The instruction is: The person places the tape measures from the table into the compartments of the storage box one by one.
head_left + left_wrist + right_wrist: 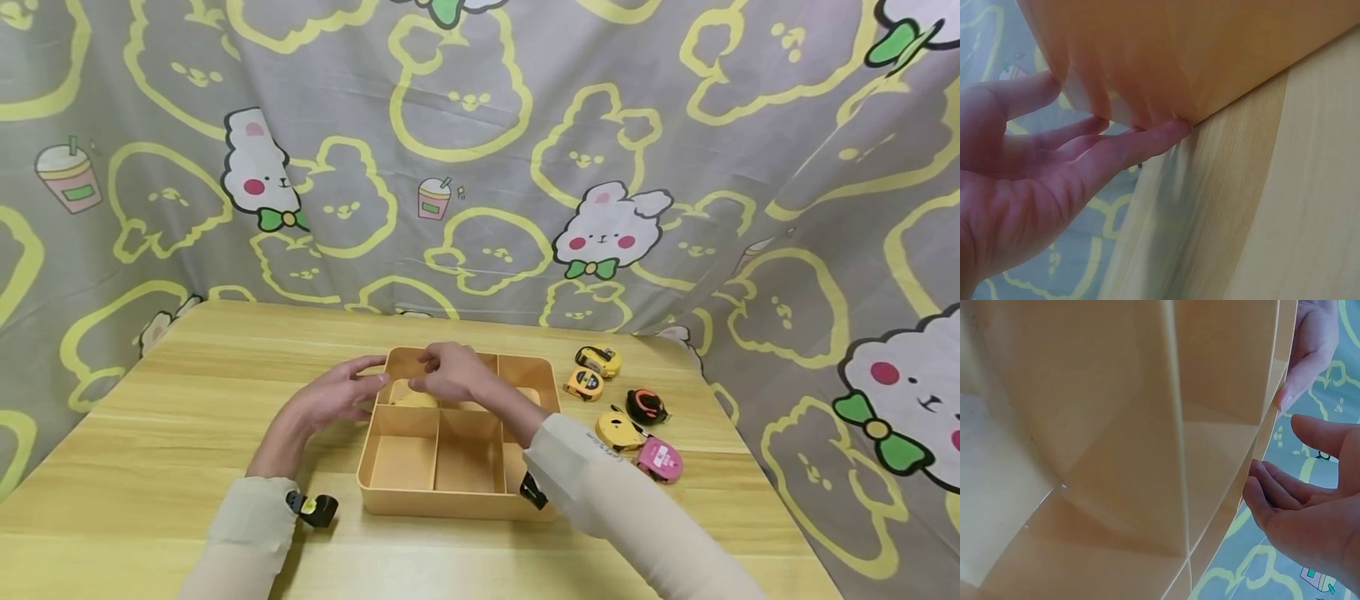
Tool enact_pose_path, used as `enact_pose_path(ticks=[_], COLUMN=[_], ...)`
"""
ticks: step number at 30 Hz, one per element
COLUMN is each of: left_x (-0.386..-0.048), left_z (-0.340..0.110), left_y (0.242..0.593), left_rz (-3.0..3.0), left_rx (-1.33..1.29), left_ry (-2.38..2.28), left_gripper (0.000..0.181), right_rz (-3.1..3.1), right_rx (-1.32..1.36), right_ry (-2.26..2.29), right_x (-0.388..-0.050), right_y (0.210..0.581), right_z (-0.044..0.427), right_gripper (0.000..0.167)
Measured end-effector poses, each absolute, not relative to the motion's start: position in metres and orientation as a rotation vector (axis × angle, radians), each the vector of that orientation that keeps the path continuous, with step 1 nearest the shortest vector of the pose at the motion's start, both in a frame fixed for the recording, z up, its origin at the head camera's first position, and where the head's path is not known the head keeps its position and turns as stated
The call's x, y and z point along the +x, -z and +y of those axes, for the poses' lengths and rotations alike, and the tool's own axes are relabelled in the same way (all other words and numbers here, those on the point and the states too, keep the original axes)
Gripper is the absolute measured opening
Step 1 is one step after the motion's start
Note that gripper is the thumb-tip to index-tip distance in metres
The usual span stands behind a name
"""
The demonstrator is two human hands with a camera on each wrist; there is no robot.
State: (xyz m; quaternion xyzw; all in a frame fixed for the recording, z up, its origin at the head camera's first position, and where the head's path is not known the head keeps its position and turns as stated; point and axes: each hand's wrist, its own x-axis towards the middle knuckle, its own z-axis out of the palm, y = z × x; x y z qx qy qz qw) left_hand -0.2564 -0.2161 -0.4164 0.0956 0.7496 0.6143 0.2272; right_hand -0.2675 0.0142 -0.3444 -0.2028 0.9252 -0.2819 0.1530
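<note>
A peach-orange divided box [457, 505] with several compartments lies on the table. At its left side is my left hand [337, 395], and in the left wrist view the fingertips of this hand [1035, 169] touch the outer wall [1147, 56], fingers loosely extended. My right hand [455, 372] reaches over the back left compartment. In the right wrist view this hand [1310, 506] has loosely bent fingers near the box's rim and dividers [1179, 444], with nothing visible between thumb and fingers. A pale yellow patch shows in that compartment; what it is I cannot tell.
Right of the box lie several tape measures: a yellow one [597, 360], an orange-yellow one [584, 384], a black and red one [647, 406], another yellow one [620, 431] and a pink one [659, 459]. A patterned curtain [480, 183] hangs behind the wooden table [225, 400].
</note>
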Motion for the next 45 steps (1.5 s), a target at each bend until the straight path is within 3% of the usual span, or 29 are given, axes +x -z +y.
enact_pose_path(ticks=[33,45], left_x=[-0.255,-0.256], left_z=[-0.219,-0.217], left_y=[0.417,0.417], left_rz=[2.053,2.047], left_rx=[0.269,0.270], left_ry=[-1.714,-1.714], left_gripper=[0.073,0.073], right_rz=[2.629,2.707], right_rx=[-0.583,-0.590], right_ry=[0.936,0.978], right_x=[-0.266,-0.260], right_y=[0.337,0.340], right_z=[0.025,0.033], right_gripper=[0.054,0.042])
